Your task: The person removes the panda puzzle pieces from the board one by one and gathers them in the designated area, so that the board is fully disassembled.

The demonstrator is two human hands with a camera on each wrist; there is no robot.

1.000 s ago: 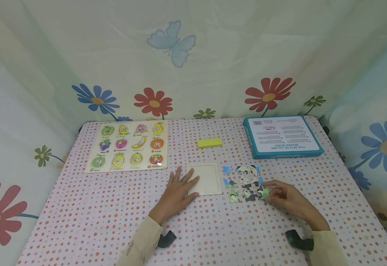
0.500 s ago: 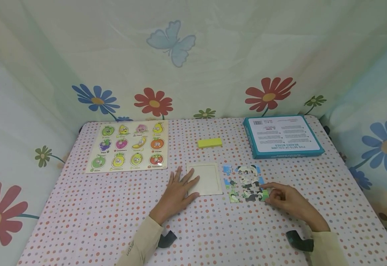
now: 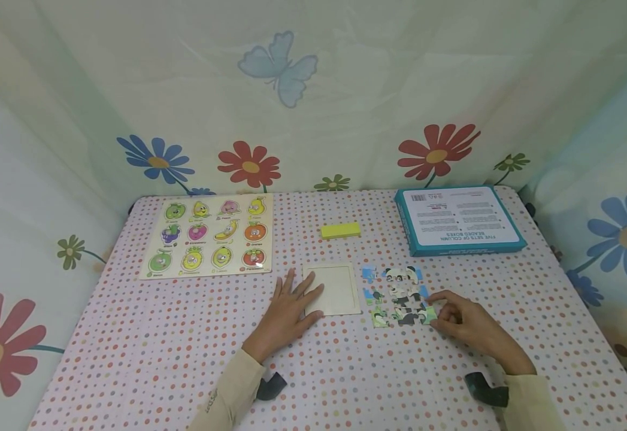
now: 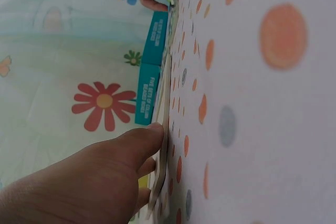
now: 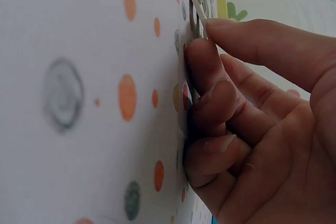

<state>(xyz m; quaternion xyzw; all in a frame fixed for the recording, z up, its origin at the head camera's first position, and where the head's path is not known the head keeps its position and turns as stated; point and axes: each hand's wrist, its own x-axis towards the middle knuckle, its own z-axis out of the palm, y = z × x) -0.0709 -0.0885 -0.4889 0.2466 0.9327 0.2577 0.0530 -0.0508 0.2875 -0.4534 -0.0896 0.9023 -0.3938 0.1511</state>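
My left hand (image 3: 286,317) lies with fingers spread over the left edge of a pale square puzzle tray (image 3: 339,291). In the left wrist view its thumb (image 4: 144,142) rests on the tray's rim. To the right of the tray, panda puzzle pieces (image 3: 399,290) are laid out close together, with small gaps between some. My right hand (image 3: 472,323) pinches the green corner puzzle piece (image 3: 428,315) at their lower right. In the right wrist view that piece (image 5: 198,10) is slightly tilted at the thumb tip, and the other fingers curl against the tablecloth.
A fruit picture board (image 3: 211,236) lies at the back left. Behind the tray is a yellow block (image 3: 340,230). At the back right sits a teal-edged box (image 3: 460,218). A dotted cloth (image 3: 345,371) covers the table, and a floral curtain (image 3: 345,90) hangs behind.
The right hand has shifted very slightly to the right, and the green corner piece now shows more fully at its fingertips. The left hand stays on the tray.
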